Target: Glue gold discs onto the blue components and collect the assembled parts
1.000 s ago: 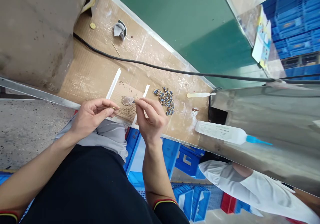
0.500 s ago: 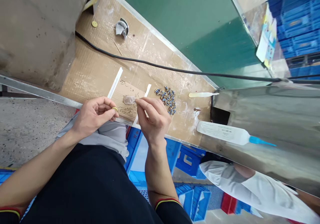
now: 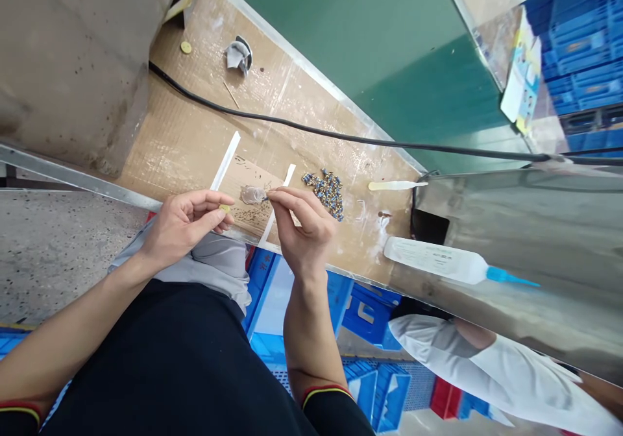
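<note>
While the left hand pinches a little gold disc, the right hand pinches something tiny at a clear blob on cardboard; the bottle label is unreadable from here.

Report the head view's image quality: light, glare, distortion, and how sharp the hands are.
In the head view, the light is soft and even, with faint shadows; the metal sheet shows a smeared, glaring sheen; the wide lens tilts the scene and stretches things near the frame edges; the left hand and right hand look sharp, though the small gold disc is too tiny for detail.
</note>
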A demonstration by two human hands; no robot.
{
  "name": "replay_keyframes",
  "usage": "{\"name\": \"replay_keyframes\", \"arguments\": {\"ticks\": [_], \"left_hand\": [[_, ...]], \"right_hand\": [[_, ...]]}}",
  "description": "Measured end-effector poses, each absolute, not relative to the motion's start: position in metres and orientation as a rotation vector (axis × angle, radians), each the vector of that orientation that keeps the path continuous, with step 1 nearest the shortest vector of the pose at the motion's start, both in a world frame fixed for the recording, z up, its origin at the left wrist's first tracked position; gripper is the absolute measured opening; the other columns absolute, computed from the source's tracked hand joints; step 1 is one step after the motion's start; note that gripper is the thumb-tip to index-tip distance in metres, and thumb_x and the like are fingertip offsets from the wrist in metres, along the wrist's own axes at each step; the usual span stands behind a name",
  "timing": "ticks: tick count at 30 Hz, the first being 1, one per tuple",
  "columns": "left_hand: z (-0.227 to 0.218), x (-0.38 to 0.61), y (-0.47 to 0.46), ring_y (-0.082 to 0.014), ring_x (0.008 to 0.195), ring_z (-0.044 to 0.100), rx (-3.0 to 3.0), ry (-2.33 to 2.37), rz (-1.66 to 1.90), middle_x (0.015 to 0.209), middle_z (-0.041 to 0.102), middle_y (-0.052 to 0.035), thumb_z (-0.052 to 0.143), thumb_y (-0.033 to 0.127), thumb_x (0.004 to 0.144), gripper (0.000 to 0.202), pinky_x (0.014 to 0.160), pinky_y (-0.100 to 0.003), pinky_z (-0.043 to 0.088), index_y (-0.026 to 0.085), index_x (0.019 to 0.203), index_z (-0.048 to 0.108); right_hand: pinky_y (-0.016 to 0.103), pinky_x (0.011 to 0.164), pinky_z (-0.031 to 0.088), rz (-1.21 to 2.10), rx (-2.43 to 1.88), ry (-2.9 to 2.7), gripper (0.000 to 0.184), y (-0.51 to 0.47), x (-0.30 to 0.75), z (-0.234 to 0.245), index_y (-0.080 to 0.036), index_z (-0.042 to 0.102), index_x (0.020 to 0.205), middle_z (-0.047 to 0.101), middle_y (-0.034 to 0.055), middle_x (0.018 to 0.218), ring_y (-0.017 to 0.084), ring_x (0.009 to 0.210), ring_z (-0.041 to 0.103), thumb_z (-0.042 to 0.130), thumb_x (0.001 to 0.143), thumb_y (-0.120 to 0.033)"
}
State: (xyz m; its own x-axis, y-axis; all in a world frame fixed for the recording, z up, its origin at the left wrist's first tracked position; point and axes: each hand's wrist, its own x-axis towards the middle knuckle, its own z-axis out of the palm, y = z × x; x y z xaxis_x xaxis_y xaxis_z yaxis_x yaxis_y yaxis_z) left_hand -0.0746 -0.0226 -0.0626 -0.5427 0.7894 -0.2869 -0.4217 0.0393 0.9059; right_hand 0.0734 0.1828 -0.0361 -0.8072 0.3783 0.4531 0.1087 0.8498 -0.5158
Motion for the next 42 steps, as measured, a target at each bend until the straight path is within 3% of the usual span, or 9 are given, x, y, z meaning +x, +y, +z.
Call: {"name": "replay_keyframes", "arguments": {"ticks": [19,23,28,36,42], "left_hand": [[-0.063,-0.075,-0.02,-0.0188,0.085,0.086,0.344,1.345,1.656,0.096,0.091,-0.0054,0.084,0.035,0.107,0.02,0.085,-0.031,0.071,0.02,0.117,0.075],[-0.061,-0.076,-0.02,-0.0188,0.083,0.085,0.363,1.366,1.646,0.094,0.09,-0.0056,0.084,0.036,0.107,0.023,0.083,-0.03,0.071,0.019,0.121,0.079],[-0.062,-0.075,-0.023,-0.018,0.087,0.086,0.402,1.399,1.647,0.105,0.092,-0.0076,0.085,0.041,0.109,0.03,0.084,-0.029,0.072,0.019,0.128,0.085],[-0.061,-0.066,-0.026,-0.0203,0.098,0.089,0.423,1.452,1.617,0.123,0.093,-0.0117,0.084,0.047,0.111,0.04,0.091,-0.031,0.074,0.019,0.139,0.08],[-0.05,-0.053,-0.028,-0.027,0.121,0.09,0.442,1.518,1.591,0.128,0.092,-0.0085,0.084,0.047,0.111,0.036,0.105,-0.037,0.074,0.024,0.139,0.083]], "right_hand": [[0.04,0.089,0.064,0.387,-0.298,-2.577,0.028,0.178,0.075,-0.036,-0.029,0.084,0.124,0.088,0.0062,0.118,0.023,0.101,0.081,0.07,0.112,-0.008],[0.04,0.09,0.064,0.35,-0.27,-2.587,0.029,0.178,0.077,-0.033,-0.029,0.083,0.126,0.088,0.0062,0.117,0.023,0.101,0.081,0.069,0.112,-0.007],[0.039,0.09,0.065,0.363,-0.29,-2.51,0.025,0.178,0.076,-0.033,-0.027,0.083,0.12,0.088,0.0061,0.113,0.022,0.1,0.082,0.071,0.112,-0.006],[0.041,0.09,0.068,0.514,-0.386,-2.441,0.023,0.174,0.081,-0.032,-0.029,0.087,0.118,0.089,0.0051,0.111,0.023,0.101,0.085,0.073,0.112,-0.012],[0.043,0.091,0.075,0.761,-0.512,-2.21,0.02,0.145,0.088,-0.023,-0.031,0.087,0.115,0.089,0.0032,0.11,0.024,0.102,0.088,0.08,0.108,-0.014]]}}
